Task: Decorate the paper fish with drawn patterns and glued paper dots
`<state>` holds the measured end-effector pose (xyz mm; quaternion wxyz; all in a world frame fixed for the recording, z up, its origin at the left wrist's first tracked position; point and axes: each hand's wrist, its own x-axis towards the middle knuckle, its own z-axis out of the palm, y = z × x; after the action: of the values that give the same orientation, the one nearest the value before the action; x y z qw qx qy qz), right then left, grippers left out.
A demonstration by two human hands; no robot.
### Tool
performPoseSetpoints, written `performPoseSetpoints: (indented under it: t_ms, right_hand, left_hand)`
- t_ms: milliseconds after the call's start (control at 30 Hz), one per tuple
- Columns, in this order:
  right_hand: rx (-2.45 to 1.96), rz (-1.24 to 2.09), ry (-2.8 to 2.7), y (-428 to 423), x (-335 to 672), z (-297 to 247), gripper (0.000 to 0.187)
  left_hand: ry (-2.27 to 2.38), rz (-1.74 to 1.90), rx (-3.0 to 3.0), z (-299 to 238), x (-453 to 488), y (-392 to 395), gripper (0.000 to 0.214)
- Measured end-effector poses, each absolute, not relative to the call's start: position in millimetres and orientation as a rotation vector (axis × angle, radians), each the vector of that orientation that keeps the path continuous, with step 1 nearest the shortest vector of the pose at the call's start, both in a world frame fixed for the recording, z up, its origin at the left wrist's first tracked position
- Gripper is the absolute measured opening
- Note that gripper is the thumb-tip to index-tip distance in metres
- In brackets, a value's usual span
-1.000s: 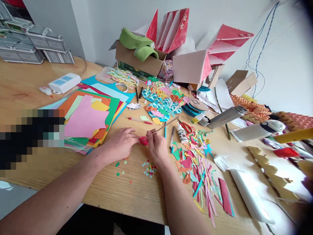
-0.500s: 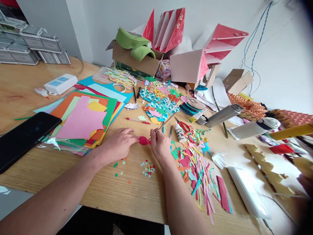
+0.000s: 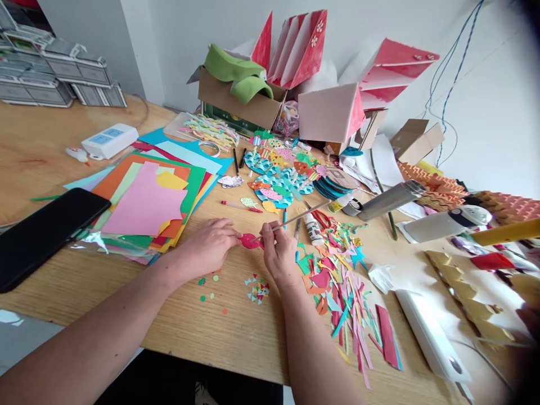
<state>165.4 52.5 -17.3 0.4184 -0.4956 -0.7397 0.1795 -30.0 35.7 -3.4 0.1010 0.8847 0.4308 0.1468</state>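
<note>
The left hand (image 3: 208,246) rests its wrist side on the bench (image 3: 202,332), and its fingertips (image 3: 234,237) are closed on a small red paper shape (image 3: 250,241). The right hand (image 3: 278,259) is pinching a thin wooden stick (image 3: 301,216) between thumb and fingers. The tip of this stick touches the red paper shape, and the other end points away over the bench. So the red paper shape is between the two hands, a little above some tiny paper bits (image 3: 257,289). Near the right hand stand a white glue bottle (image 3: 313,228) and red-handled scissors (image 3: 321,219), and a big heap of coloured paper strips (image 3: 341,304) lies to the right. A stack of coloured paper sheets (image 3: 143,202) lies left of the hands, beside a black smartphone (image 3: 50,239). Farther back is a white power strip (image 3: 109,140) with blue labels, but the writing on it and on the glue bottle is too small to read.
</note>
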Motion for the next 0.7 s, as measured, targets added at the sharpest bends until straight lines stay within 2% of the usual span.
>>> performPoseSetpoints:
  t_ms: [300, 700]
  right_hand:
    - [-1.201, 0.491, -2.031, 53.7, 156.2, -18.4, 0.031]
    - [-1.249, 0.408, -1.886, 54.1, 162.7, -14.7, 0.032]
  left_hand:
    - [1.315, 0.365, 2.589, -2.2, -30.6, 34.5, 0.049]
    - [1.302, 0.374, 2.621, -1.6, -30.1, 34.2, 0.045]
